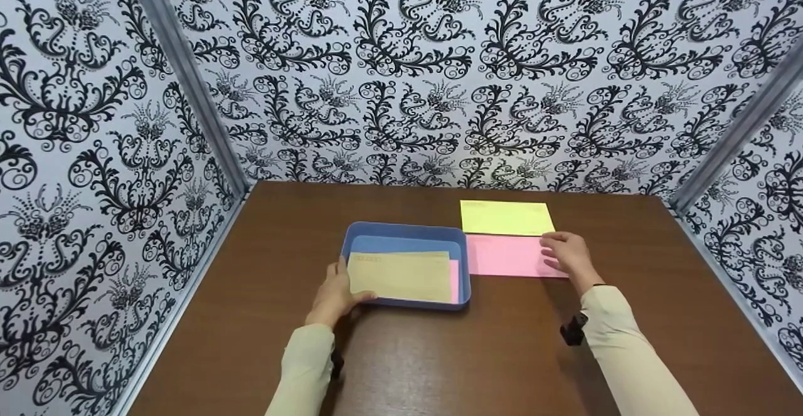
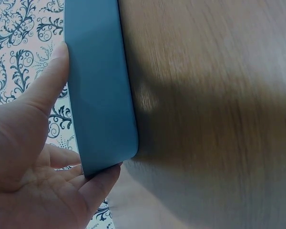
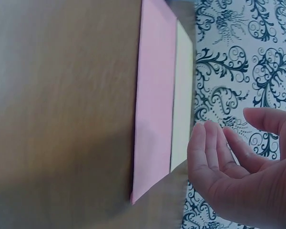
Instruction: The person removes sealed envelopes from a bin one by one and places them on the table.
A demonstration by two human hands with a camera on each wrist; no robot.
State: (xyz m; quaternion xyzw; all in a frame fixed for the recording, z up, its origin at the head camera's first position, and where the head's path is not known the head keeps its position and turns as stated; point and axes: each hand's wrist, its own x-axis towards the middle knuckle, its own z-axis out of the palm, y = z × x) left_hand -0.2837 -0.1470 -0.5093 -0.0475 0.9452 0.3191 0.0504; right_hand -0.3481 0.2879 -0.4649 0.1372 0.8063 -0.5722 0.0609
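A shallow blue tray [image 1: 409, 230] stands on the brown table, with a tan envelope [image 1: 401, 276] lying in it. Along the right of that envelope shows a strip of pink paper [image 1: 455, 281]. My left hand [image 1: 334, 293] grips the tray's near left corner. In the left wrist view the thumb [image 2: 57, 71] is at the tray's long rim and the fingers are at its end wall [image 2: 105, 95]. Over the right end of a pink envelope stack [image 1: 505, 255] hovers my right hand [image 1: 569, 256], fingers loosely bent with nothing between them, as the right wrist view shows.
Behind the pink stack lies a yellow envelope stack [image 1: 507, 218], right of the tray. Patterned black-and-white walls [image 1: 408, 90] rise at the table's back and sides. Bare brown tabletop [image 1: 452, 359] shows in front of the tray.
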